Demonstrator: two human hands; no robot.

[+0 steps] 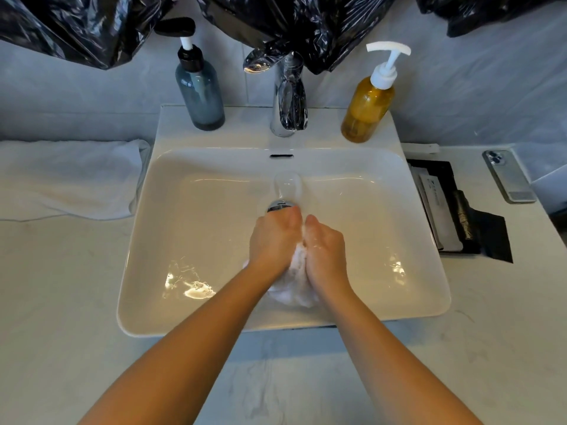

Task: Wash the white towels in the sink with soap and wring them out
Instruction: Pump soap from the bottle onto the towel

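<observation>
A small white towel point(293, 282), wet and foamy, is bunched between my two hands low in the white sink point(190, 210). My left hand point(273, 240) and my right hand point(325, 250) press it from either side, palms facing each other, just in front of the chrome drain point(279, 205). Most of the towel is hidden by my hands. A second white towel point(67, 179) lies folded on the counter left of the sink. An amber soap pump bottle point(369, 102) stands at the sink's back right.
A blue-grey pump bottle point(199, 90) stands at the back left, the chrome tap point(288, 96) between the bottles. Black plastic sheeting point(294, 23) hangs above. On the right counter lie a black tray with packets point(445, 204) and a phone point(507, 176).
</observation>
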